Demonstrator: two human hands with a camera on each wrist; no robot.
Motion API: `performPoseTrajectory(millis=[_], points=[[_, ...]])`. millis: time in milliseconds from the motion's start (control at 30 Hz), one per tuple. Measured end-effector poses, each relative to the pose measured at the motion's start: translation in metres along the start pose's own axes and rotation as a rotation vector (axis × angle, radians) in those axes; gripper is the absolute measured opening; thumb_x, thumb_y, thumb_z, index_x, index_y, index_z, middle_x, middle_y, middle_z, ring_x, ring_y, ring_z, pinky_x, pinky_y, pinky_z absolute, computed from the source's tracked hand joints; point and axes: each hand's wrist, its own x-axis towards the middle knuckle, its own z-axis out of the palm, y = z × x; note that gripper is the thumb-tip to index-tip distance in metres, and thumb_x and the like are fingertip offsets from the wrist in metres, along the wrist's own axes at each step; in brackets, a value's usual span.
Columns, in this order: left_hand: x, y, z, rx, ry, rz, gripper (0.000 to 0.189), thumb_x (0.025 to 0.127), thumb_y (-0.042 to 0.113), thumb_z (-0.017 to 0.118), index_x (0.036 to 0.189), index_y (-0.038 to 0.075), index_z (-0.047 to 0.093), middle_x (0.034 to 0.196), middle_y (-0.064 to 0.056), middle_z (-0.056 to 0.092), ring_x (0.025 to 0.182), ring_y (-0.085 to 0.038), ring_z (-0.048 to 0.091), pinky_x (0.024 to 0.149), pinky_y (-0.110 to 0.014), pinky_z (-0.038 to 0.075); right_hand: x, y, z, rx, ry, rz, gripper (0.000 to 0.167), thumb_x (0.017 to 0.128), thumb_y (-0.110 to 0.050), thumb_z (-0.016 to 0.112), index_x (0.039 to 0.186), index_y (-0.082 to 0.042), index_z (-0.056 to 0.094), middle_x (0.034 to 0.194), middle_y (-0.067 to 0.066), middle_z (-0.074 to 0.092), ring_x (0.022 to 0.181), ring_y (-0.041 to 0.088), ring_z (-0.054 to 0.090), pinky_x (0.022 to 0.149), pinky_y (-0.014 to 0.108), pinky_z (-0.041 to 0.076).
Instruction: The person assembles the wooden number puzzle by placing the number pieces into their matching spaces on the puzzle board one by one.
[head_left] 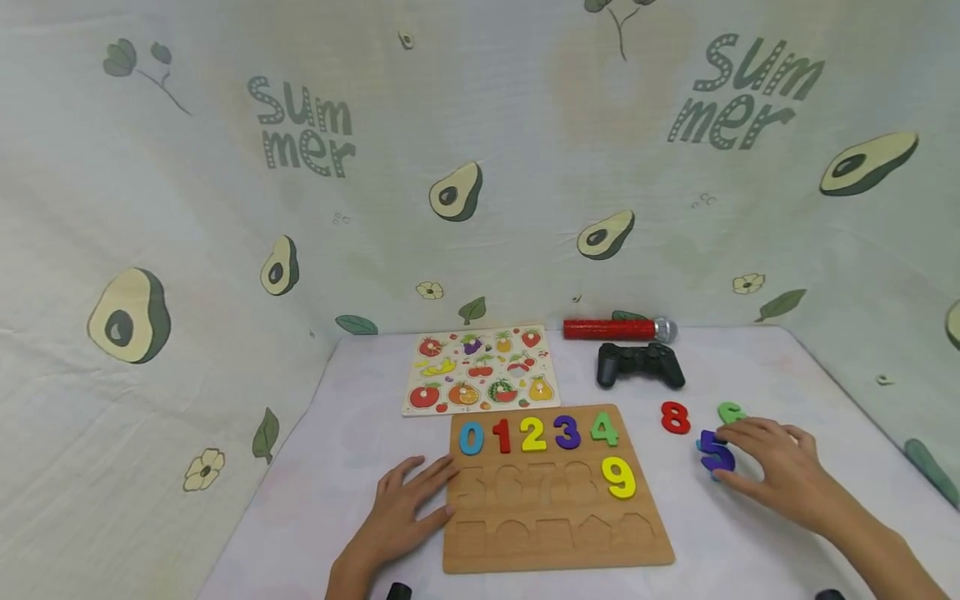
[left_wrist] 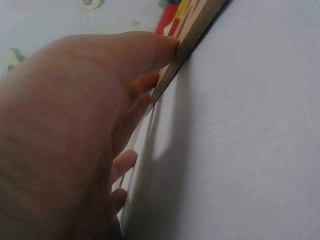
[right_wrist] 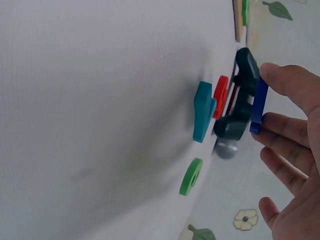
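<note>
Your right hand [head_left: 780, 473] pinches a blue 5 [head_left: 717, 452] between thumb and fingers, raised off the table [head_left: 330, 467] to the right of the wooden number board [head_left: 562, 550]. Your left hand [head_left: 405, 510] has its fingers extended, touching the number board's left edge. The blue 5 could slip, since only its edges seem gripped, and might knock the teal piece [right_wrist: 201, 112] lying close by. A sideways push from your left hand could shift the number board. The table is pale; avocado-printed fabric [head_left: 525, 125] hangs behind the number board and to both sides.
</note>
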Motion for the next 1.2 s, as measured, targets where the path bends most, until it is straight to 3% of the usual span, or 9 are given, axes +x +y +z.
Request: performPoseTrajectory(millis=[400, 667, 900, 1200], points=[[0.000, 0.002, -0.002, 0.021, -0.009, 0.004, 0.057, 0.095, 0.059, 0.055, 0.148, 0.037, 0.050, 0.156, 0.015, 0.039, 0.142, -0.032, 0.027, 0.109, -0.062, 0.016, 0.002, -0.020, 0.002, 0.022, 0.006, -0.035, 0.058, 0.068, -0.033, 0.092, 0.115, -0.004, 0.071, 0.116, 0.016, 0.068, 0.117, 0.041, 0.045, 0.095, 0.071, 0.022], [0.001, 0.004, -0.002, 0.032, -0.014, -0.024, 0.058, 0.095, 0.059, 0.056, 0.148, 0.036, 0.050, 0.157, 0.014, 0.039, 0.143, -0.032, 0.025, 0.111, -0.063, 0.016, 0.011, -0.039, 0.005, 0.041, -0.064, -0.034, 0.057, 0.073, -0.036, 0.089, 0.119, -0.009, 0.070, 0.121, 0.015, 0.066, 0.121, 0.041, 0.045, 0.099, 0.072, 0.020], [-0.002, 0.000, 0.001, 0.011, -0.003, 0.001, 0.057, 0.096, 0.057, 0.057, 0.148, 0.037, 0.050, 0.156, 0.015, 0.040, 0.143, -0.032, 0.026, 0.109, -0.063, 0.016, 0.018, -0.057, 0.007, 0.059, -0.080, -0.082, 0.057, 0.074, -0.037, 0.088, 0.121, -0.009, 0.071, 0.124, 0.014, 0.067, 0.124, 0.041, 0.044, 0.101, 0.069, 0.019], [0.002, 0.000, 0.002, 0.040, -0.018, -0.024, 0.059, 0.095, 0.061, 0.054, 0.149, 0.038, 0.048, 0.157, 0.016, 0.037, 0.144, -0.031, 0.023, 0.111, -0.062, 0.014, 0.026, -0.075, 0.013, 0.069, -0.077, -0.143, 0.056, 0.074, -0.038, 0.088, 0.120, -0.011, 0.071, 0.122, 0.007, 0.067, 0.124, 0.036, 0.047, 0.102, 0.066, 0.022]])
